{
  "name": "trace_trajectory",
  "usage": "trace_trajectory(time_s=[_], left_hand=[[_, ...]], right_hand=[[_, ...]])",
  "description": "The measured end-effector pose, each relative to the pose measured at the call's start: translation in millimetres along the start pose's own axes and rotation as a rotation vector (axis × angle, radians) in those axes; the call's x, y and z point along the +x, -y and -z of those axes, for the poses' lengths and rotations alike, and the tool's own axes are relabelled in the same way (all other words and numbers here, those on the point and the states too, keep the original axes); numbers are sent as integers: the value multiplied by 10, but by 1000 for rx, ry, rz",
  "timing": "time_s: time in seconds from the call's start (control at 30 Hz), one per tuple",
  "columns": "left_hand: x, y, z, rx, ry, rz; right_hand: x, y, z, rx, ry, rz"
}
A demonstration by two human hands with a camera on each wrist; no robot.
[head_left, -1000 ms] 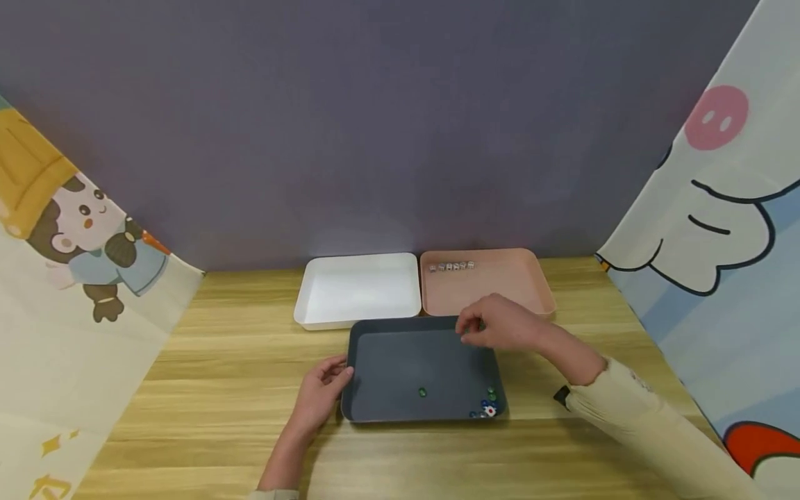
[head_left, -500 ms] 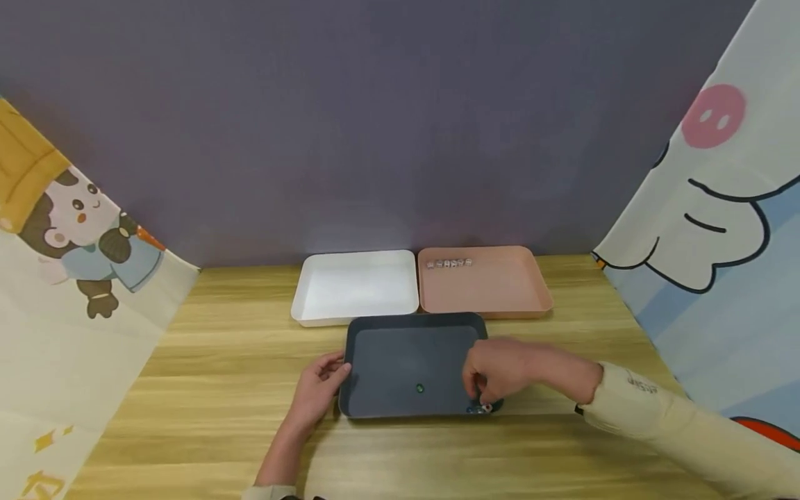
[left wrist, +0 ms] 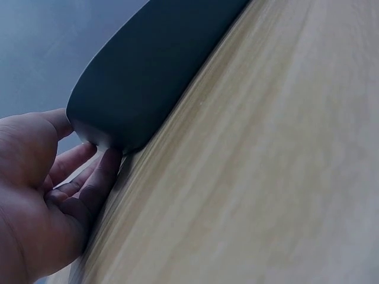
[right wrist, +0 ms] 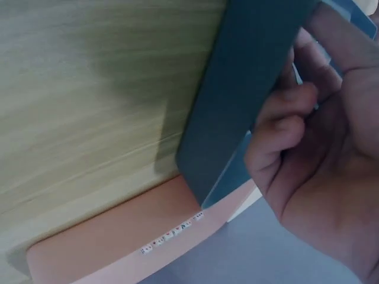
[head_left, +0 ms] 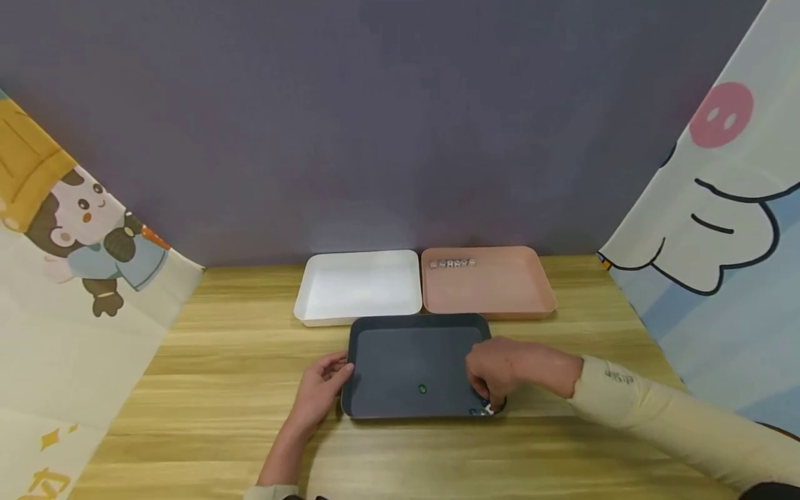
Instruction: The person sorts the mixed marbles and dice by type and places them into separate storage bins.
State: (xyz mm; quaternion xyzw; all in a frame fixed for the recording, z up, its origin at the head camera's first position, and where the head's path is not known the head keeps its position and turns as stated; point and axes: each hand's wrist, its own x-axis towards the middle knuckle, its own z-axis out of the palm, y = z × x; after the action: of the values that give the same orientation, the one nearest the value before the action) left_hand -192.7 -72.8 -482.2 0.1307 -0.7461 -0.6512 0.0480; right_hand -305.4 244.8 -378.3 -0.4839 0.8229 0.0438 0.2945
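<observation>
My left hand (head_left: pixel 317 391) holds the left edge of a dark grey tray (head_left: pixel 400 326), thumb at the rim and fingers against the outer wall, as the left wrist view shows. Over the tray's near right corner, my right hand (head_left: pixel 498 368) reaches down among small glassy blue and white bead-like pieces (head_left: pixel 488 409); its fingertips are hidden, so whether it pinches one is unclear. In the right wrist view the outer fingers (right wrist: pixel 284 121) curl above the tray wall. One small green glassy piece (head_left: pixel 422 389) lies apart, near the tray's front middle.
A white tray (head_left: pixel 301 305) and a peach tray (head_left: pixel 512 298) stand side by side behind the grey one. Several small white dice (head_left: pixel 450 264) form a row in the peach tray's far left corner. A grey wall (head_left: pixel 400 139) rises behind the wooden table (head_left: pixel 237 347).
From the far right edge of the grey tray, my right hand has come nearer and down to its near right corner. My left hand stays on the tray's left edge.
</observation>
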Motion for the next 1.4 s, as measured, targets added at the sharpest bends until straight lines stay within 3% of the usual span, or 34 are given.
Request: trace_trajectory(time_s=[0.13,0.37,0.6,0.77,0.87,0.97,1.2,1.4], left_hand=[[-3,-6,-7,-4,-1,-2],[-7,3,-2,8,-3,1],[13,-61,9,24,6,8],[-98,-285,17,49,4,29],[-101,-245,5,61,3,27],[-60,-87,1,57,-1,19],[-40,18,46,46,-32,19],[-13,16,15,29,1,-3]], right_hand=[[32,-39,-19,29,-32,24],[67,-131,0,38,-172,74],[117,-143,78,-35,-134,72],[198,-158,133,-112,-98,72],[236,-172,114,-92,-40,72],[274,-179,49,-62,-13,73],[345,-187,-41,-20,-88,170],[339,-194,-32,-34,-152,229]])
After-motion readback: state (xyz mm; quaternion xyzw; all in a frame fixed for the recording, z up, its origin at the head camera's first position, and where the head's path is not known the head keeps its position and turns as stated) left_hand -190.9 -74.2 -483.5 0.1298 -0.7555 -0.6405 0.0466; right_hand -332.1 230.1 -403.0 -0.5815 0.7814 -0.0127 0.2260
